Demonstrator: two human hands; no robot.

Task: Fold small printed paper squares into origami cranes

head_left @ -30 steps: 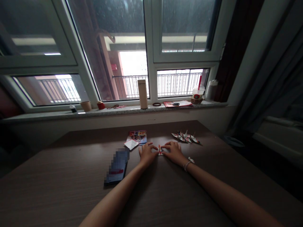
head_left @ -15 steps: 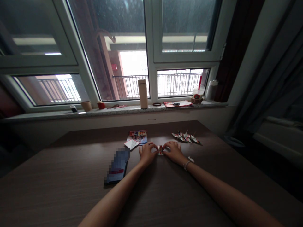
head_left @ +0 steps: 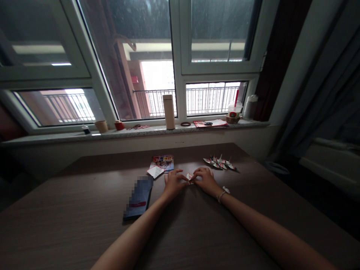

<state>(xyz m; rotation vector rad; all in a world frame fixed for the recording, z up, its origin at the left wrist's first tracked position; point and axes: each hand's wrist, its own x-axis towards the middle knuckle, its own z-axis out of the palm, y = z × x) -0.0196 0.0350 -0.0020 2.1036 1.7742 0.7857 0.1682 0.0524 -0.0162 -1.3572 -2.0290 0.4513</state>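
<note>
A small folded piece of printed paper [head_left: 189, 176] lies on the dark wooden table [head_left: 84, 225] between my two hands. My left hand [head_left: 173, 183] pinches its left side with thumb and fingertips. My right hand [head_left: 205, 179], with a bracelet at the wrist, pinches its right side with curled fingers. Most of the paper is hidden by my fingers. A row of several finished folded paper cranes [head_left: 221, 164] sits just behind my right hand.
A stack of colourful printed sheets [head_left: 162, 164] with a white folded piece lies behind my left hand. A dark phone [head_left: 138, 198] lies to the left. On the window sill stand a tall flask [head_left: 169, 111], a drink cup [head_left: 234, 110], small cups and papers.
My fingers have drawn closer together over the small paper piece, covering more of it. Both hands stay at the same spot on the table.
</note>
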